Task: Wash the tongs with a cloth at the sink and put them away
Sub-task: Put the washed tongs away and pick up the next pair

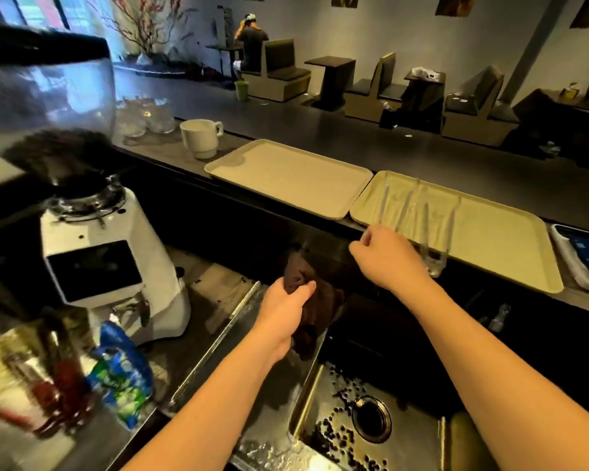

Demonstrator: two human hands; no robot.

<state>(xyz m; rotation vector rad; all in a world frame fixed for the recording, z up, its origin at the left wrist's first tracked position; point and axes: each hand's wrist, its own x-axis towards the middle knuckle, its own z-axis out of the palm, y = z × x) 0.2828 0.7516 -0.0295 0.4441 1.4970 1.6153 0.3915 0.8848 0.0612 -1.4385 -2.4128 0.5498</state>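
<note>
My left hand (pixel 284 302) is closed around the cloth (pixel 308 311), a dark brown, soft, bunched rag that hangs over the sink (pixel 323 413) edge; I judge I hold it there so drips fall into the steel basin, which is wet and scattered with small dark specks around the drain (pixel 371 418). My right hand (pixel 386 258) reaches to the near edge of the right tray (pixel 504 239) on the tabletop (pixel 320 137), where the tongs (pixel 425 229) lie. They look clear and glassy, with long thin arms fanned over the matte beige tray. My fingers (pixel 363 241) are curled at the tongs' near end, but blur stops me telling whether they grip it. A second tray (pixel 286 175) sits just beside, bare.
</note>
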